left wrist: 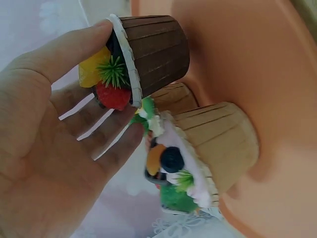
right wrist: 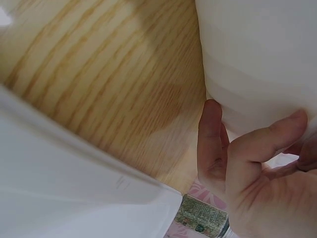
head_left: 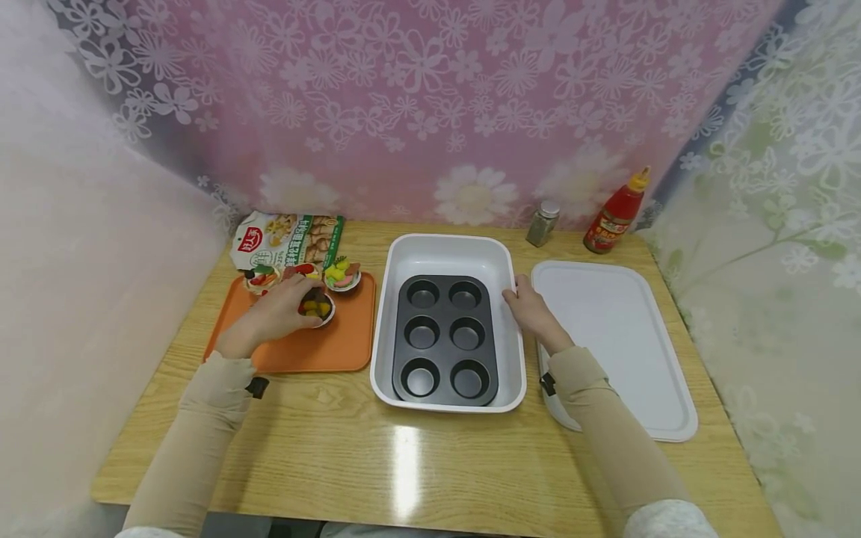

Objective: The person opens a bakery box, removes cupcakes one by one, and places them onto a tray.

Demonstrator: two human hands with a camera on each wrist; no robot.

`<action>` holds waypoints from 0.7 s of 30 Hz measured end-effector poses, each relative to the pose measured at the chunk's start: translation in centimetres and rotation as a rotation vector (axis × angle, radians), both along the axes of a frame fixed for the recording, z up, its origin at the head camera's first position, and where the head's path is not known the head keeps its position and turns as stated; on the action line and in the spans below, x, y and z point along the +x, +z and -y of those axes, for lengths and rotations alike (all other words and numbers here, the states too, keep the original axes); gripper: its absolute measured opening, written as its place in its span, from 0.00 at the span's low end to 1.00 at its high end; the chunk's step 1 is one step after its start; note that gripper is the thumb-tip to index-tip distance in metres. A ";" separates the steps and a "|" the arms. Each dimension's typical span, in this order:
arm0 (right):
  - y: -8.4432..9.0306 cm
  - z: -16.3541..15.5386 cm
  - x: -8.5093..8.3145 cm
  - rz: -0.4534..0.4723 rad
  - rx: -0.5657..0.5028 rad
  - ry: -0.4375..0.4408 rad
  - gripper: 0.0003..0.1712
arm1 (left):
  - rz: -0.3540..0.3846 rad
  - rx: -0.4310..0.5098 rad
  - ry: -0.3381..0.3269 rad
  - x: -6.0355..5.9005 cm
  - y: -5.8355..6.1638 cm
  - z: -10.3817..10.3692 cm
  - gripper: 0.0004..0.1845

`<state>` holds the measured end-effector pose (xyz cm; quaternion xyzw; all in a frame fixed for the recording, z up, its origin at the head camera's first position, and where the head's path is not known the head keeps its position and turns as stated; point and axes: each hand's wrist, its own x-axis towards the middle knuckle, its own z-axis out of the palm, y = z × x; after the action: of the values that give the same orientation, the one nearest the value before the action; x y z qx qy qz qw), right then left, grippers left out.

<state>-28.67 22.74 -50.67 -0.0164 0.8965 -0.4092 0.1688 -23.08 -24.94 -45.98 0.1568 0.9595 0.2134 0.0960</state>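
Observation:
My left hand pinches a toy cupcake by its white rim, thumb on one side and fingers on the other. This one has a dark brown pleated cup with yellow and red fruit on top, and is close over the orange tray. Other fruit-topped cupcakes stand behind it, one with a light tan cup. At the right edge of a white rectangular tub, my right hand grips the rim, fingers against the outer wall. Inside the tub lies a dark muffin pan with several round wells.
A white lid lies right of the tub, close to my right forearm. Along the back stand a glass spice jar and a red sauce bottle. A printed food packet lies behind the orange tray.

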 end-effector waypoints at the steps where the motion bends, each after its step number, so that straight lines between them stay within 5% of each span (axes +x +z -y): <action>1: 0.0 0.0 0.0 -0.001 0.002 0.000 0.31 | -0.004 -0.007 0.003 0.0 -0.1 0.1 0.36; 21: 0.2 -0.4 0.4 0.000 0.011 -0.017 0.32 | 0.026 0.015 0.015 -0.2 -1.4 0.0 0.38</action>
<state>-28.31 23.10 -50.49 -0.0078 0.8989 -0.4057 0.1655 -23.30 -24.93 -47.42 0.1477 0.9577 0.2232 0.1056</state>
